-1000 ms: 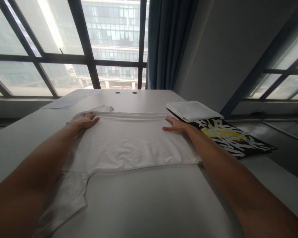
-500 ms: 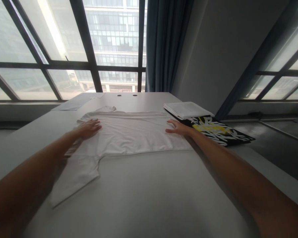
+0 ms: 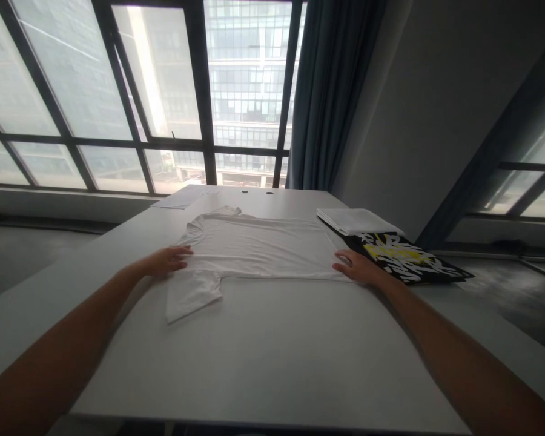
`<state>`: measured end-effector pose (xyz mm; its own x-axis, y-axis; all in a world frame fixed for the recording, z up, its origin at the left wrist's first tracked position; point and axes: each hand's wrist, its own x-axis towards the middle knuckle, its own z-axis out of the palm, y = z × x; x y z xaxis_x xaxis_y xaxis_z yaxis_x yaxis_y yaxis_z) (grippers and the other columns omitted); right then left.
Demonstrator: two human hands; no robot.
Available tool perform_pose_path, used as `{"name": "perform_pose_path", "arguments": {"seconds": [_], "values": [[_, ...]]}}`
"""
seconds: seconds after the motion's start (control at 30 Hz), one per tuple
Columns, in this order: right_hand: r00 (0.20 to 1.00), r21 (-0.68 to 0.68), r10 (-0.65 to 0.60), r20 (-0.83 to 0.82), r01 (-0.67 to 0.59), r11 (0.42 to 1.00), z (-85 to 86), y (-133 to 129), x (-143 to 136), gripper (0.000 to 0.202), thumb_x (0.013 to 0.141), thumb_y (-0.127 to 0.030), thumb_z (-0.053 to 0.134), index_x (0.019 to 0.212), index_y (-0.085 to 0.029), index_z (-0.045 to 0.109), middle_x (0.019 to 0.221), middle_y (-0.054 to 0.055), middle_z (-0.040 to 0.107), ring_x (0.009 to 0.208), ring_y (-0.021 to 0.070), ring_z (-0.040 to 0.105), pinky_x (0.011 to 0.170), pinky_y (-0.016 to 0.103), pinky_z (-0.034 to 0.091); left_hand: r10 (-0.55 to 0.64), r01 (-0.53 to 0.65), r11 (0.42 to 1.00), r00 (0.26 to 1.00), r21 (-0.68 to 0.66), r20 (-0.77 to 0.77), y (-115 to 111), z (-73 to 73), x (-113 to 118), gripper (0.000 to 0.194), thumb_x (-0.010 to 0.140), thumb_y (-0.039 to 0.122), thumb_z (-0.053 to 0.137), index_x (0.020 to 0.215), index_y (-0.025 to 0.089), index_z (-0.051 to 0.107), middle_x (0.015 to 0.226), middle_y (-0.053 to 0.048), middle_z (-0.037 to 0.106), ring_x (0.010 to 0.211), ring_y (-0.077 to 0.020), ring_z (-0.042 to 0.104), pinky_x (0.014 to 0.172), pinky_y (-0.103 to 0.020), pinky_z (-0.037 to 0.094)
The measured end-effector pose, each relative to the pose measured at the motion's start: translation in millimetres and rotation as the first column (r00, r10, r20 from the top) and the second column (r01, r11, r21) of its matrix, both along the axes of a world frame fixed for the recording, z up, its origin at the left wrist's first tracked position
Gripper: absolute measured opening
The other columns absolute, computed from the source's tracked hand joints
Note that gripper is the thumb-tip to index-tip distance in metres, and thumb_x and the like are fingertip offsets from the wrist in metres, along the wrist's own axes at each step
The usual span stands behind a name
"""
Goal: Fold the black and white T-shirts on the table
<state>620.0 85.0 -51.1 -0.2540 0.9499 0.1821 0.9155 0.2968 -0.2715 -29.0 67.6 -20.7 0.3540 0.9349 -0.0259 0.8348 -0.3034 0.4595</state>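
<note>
The white shirt (image 3: 267, 248) is spread flat on the table (image 3: 272, 351), between both hands. Its left, neck-side edge is touched by the left hand's (image 3: 166, 260) loosely spread fingers; its right, near corner is covered by the right hand's (image 3: 356, 266) fingers, slightly curled, nothing clenched.

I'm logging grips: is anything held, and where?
Nothing, apparently: left hand lies open on the white shirt at its sleeved end, right hand at the other.
</note>
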Motion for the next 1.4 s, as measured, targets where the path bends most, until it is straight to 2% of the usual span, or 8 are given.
{"name": "perform_pose_path", "arguments": {"seconds": [0.13, 0.33, 0.53, 0.7, 0.83, 0.93, 1.13, 1.4], "values": [[0.998, 0.048, -0.004, -0.056, 0.006, 0.999, -2.1, -7.6, 9.7, 0.042, 0.088, -0.034, 0.055, 0.121, -0.015, 0.072, 0.132, 0.016, 0.068, 0.124, 0.0294, 0.062, 0.112, 0.040, 0.044, -0.030, 0.033, 0.998, 0.998, -0.057, 0.048, -18.2, 11.7, -17.9, 0.075, 0.072, 0.074, 0.062, 0.120, 0.018, 0.075, 0.153, -0.015, 0.052, 0.137, -0.0359, 0.051, 0.111, -0.040, 0.044], [0.995, -0.065, -0.015, -0.098, 0.009, 0.998, 8.0, -14.5, 26.0, 0.048, 0.069, -0.013, 0.060, 0.114, -0.022, 0.077, 0.127, 0.008, 0.071, 0.121, 0.0271, 0.064, 0.109, 0.037, 0.045, -0.036, 0.030, 0.994, 0.998, -0.101, -0.058, -26.2, 20.8, -28.3, 0.058, 0.069, 0.052, 0.069, 0.119, 0.022, 0.076, 0.156, -0.010, 0.049, 0.144, -0.0352, 0.044, 0.117, -0.042, 0.037], [0.980, -0.126, 0.071, -0.184, -0.095, 0.988, 18.3, -25.4, 18.5, 0.043, 0.072, -0.026, 0.066, 0.113, -0.021, 0.079, 0.144, 0.011, 0.060, 0.127, 0.0291, 0.060, 0.106, 0.038, 0.047, -0.073, 0.073, 0.997, 0.993, -0.010, -0.091, -21.9, 11.5, -12.5, 0.069, 0.068, 0.056, 0.074, 0.128, 0.022, 0.072, 0.162, -0.012, 0.039, 0.149, -0.0384, 0.034, 0.121, -0.048, 0.028], [0.960, -0.210, 0.081, -0.267, -0.140, 0.968, 27.8, -33.8, 7.0, 0.047, 0.061, -0.043, 0.084, 0.104, -0.023, 0.082, 0.149, 0.011, 0.055, 0.136, 0.0346, 0.051, 0.110, 0.043, 0.042, -0.153, 0.152, 0.986, 0.988, -0.067, -0.016, -21.3, 12.6, -2.0, 0.067, 0.070, 0.072, 0.069, 0.114, 0.022, 0.077, 0.156, -0.014, 0.047, 0.145, -0.0362, 0.042, 0.119, -0.046, 0.033], [0.928, -0.139, 0.101, -0.360, -0.160, 0.977, 30.6, -37.1, -3.1, 0.046, 0.061, -0.063, 0.083, 0.078, -0.020, 0.079, 0.140, 0.014, 0.063, 0.134, 0.0376, 0.053, 0.113, 0.046, 0.039, -0.151, 0.156, 0.983, 0.987, -0.101, 0.053, -22.0, 16.5, -7.7, 0.061, 0.069, 0.074, 0.071, 0.101, 0.023, 0.081, 0.145, -0.013, 0.060, 0.140, -0.0347, 0.049, 0.117, -0.046, 0.038], [0.906, -0.037, 0.095, -0.412, -0.121, 0.992, 32.2, -36.9, -7.9, 0.053, 0.070, -0.071, 0.071, 0.083, -0.020, 0.076, 0.119, 0.013, 0.073, 0.119, 0.0346, 0.062, 0.106, 0.044, 0.045, -0.189, 0.202, 0.969, 0.977, -0.144, 0.093, -23.9, 20.3, -9.5, 0.051, 0.075, 0.066, 0.070, 0.101, 0.023, 0.080, 0.136, -0.012, 0.067, 0.137, -0.0323, 0.053, 0.115, -0.046, 0.040], [0.961, 0.011, 0.033, -0.274, -0.032, 0.999, 35.2, -37.0, -1.5, 0.043, 0.079, -0.062, 0.057, 0.073, -0.020, 0.064, 0.074, 0.006, 0.069, 0.072, 0.0226, 0.062, 0.069, 0.032, 0.049, -0.231, 0.250, 0.950, 0.966, -0.189, 0.117, -33.5, 32.3, 9.4, 0.041, 0.076, 0.054, 0.073, 0.102, 0.022, 0.080, 0.129, -0.011, 0.072, 0.128, -0.0320, 0.061, 0.111, -0.045, 0.045], [0.990, -0.079, 0.044, -0.135, -0.055, 0.995, 43.9, -39.9, 14.5, 0.023, 0.075, -0.040, 0.059, 0.077, -0.021, 0.072, 0.079, 0.005, 0.074, 0.078, 0.0245, 0.065, 0.074, 0.032, 0.049, -0.137, 0.233, 0.892, 0.956, -0.388, 0.259, -55.0, 53.8, 29.9, 0.036, 0.070, 0.055, 0.080, 0.083, 0.022, 0.080, 0.101, -0.009, 0.079, 0.098, -0.0312, 0.072, 0.092, -0.044, 0.057]]}}
